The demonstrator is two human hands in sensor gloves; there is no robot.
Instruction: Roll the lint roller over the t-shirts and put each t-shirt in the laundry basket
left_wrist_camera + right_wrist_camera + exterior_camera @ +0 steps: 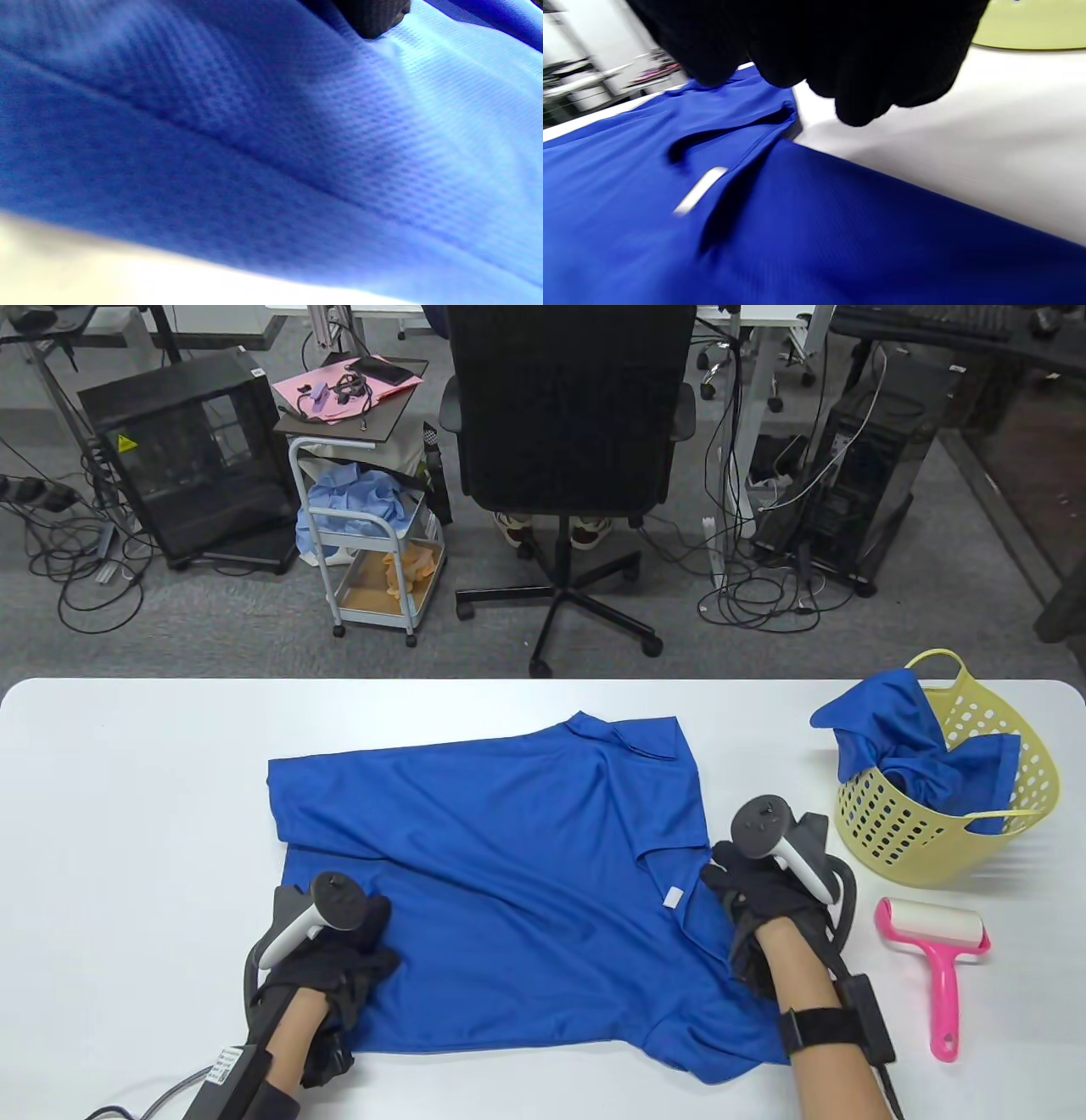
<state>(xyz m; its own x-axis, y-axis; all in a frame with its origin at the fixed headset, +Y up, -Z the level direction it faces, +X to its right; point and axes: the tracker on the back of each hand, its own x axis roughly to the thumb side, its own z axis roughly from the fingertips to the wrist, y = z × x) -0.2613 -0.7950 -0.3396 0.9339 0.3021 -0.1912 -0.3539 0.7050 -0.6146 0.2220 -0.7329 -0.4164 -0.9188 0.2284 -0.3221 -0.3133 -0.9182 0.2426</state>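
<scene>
Table: white, bearing everything.
T-shirt: blue, spread flat mid-table.
Basket: yellow, far right, holding another blue shirt.
Left hand: on shirt's near-left edge; finger state cannot tell.
Right hand: at shirt's right edge, fingers curled, grip unclear.
Lint roller: pink, beside right hand, untouched.

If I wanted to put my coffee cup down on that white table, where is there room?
Bare table lies left of the blue t-shirt, and along the far edge behind it. The right side is crowded: the yellow laundry basket, the pink lint roller and the right hand sit close together.
</scene>
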